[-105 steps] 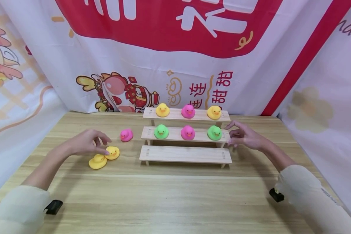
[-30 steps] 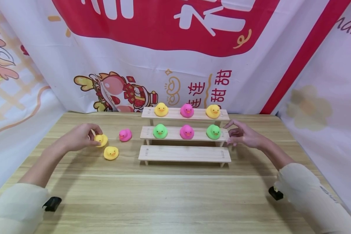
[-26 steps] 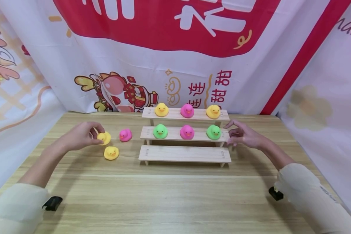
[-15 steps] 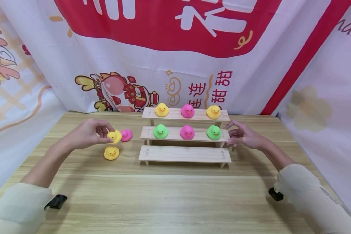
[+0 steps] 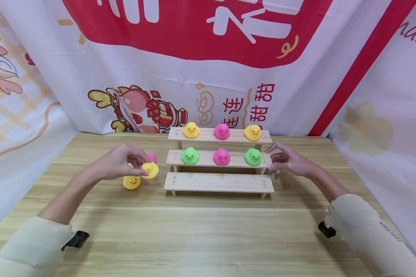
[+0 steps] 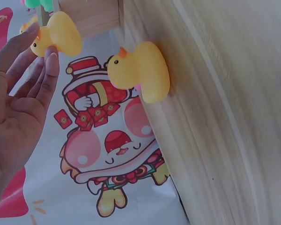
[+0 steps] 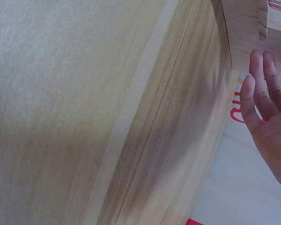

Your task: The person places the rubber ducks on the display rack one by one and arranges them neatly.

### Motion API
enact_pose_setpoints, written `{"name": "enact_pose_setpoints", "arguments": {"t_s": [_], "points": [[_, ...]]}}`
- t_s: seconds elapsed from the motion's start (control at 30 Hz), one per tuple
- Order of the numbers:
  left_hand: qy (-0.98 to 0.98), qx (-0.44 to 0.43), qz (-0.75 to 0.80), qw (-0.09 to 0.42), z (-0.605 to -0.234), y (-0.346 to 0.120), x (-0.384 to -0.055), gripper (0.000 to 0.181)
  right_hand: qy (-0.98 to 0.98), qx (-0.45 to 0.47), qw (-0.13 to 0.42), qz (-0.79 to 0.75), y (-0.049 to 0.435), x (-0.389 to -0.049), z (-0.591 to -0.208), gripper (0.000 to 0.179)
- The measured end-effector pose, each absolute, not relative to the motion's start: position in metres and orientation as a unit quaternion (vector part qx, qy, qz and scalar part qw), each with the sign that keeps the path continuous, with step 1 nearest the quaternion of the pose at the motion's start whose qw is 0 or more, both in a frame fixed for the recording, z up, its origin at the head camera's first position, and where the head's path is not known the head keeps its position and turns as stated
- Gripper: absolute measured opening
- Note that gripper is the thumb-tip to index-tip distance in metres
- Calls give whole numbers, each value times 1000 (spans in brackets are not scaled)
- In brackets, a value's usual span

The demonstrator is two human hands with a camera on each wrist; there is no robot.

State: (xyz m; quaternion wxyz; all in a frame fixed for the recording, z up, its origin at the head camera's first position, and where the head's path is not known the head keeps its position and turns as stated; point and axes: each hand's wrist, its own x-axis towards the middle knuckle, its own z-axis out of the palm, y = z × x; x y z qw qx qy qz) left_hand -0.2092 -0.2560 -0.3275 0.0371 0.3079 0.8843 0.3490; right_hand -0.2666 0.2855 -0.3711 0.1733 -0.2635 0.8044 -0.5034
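My left hand (image 5: pixel 123 163) pinches a yellow rubber duck (image 5: pixel 150 170) between thumb and fingers, raised over the table left of the wooden stand (image 5: pixel 219 182). In the left wrist view the fingers meet at the head of this yellow duck (image 6: pixel 64 35). Under the hand sits another yellow duck (image 5: pixel 131 183), and a pink duck (image 5: pixel 151 157) behind is partly hidden. At the stand's right end, my right hand (image 5: pixel 291 159) holds the middle shelf's end between thumb and forefinger. The right wrist view shows other fingers of the right hand (image 7: pixel 267 103) loosely extended.
The stand has three steps. On the top step are a yellow, a pink and a yellow duck (image 5: pixel 253 132); the middle one bears a green, a pink and a green duck (image 5: pixel 253 157). A printed cloth (image 5: pixel 208 96) hangs behind the table (image 5: pixel 208 238).
My left hand took up one yellow duck from the table and carried it right, towards the stand, passing in front of the pink duck. The right hand stays at the stand's end.
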Motion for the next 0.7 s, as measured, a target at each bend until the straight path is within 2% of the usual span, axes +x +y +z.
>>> {"name": "enact_pose_setpoints", "arguments": {"t_s": [0.37,0.7], "points": [[865,337,370,51,-339,-233,-209,14,804,-263,173,-504,284,-266,-370,40],[862,346,368,47,-344,-212,-207,21,806,-258,175,-502,285,-267,-371,40]]}}
